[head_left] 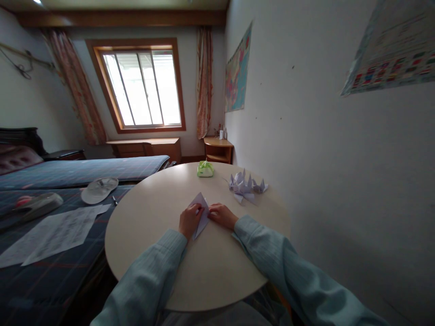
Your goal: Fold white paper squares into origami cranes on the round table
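A folded sheet of pale purple paper (pixel 203 223) lies on the round white table (pixel 146 226), its pointed end away from me. My left hand (pixel 190 219) is closed on the paper's left side, fingertips pinching near its middle. At the right edge of the paper, my right hand (pixel 221 214) has its fingers pressed together on the fold. Several folded paper pieces (pixel 243 184) with pointed tips sit in a cluster at the table's back right.
A green tissue pack (pixel 205 169) stands at the table's far edge. On the left, a bed (pixel 78 226) holds a white cap (pixel 99 190), printed sheets (pixel 64 233) and a pen (pixel 114 200). The wall (pixel 326 181) borders the table's right side.
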{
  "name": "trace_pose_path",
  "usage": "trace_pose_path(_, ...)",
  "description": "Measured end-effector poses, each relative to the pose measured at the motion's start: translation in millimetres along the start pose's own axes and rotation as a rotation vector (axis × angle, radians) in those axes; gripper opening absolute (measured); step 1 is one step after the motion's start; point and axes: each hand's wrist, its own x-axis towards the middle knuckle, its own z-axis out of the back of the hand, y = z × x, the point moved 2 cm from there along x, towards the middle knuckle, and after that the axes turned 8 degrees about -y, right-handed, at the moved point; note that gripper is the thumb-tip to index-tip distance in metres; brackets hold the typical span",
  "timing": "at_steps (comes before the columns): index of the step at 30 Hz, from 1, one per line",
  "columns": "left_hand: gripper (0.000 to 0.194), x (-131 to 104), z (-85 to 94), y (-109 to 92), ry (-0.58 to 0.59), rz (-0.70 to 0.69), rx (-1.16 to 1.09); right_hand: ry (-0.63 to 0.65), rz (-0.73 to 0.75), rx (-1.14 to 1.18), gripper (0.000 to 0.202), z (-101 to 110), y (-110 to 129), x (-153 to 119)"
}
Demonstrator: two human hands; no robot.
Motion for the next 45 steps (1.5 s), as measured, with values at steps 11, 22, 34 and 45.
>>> trace_pose_path(11, 0.017, 1, 0.7, 0, -0.027, 0.014, -0.065, -0.021, -0.078, -0.016, 0.013, 1, 0, 0)
trace_pose_path(22, 0.012, 0, 5.6, -7, -0.178, -0.193, -0.148, 0.002, -0.054, 0.003, 0.01, 3, 2, -2)
trace_pose_path(34, 0.016, 2, 21.9, -10, -0.499, -0.276, -0.096, 0.017, -0.012, 0.011, 0.012, 4, 9, -3)
trace_pose_path(45, 0.022, 4, 12.9, -9, -0.329, -0.095, -0.431, 0.022, 0.009, -0.002, 0.013, 4, 10, -3)
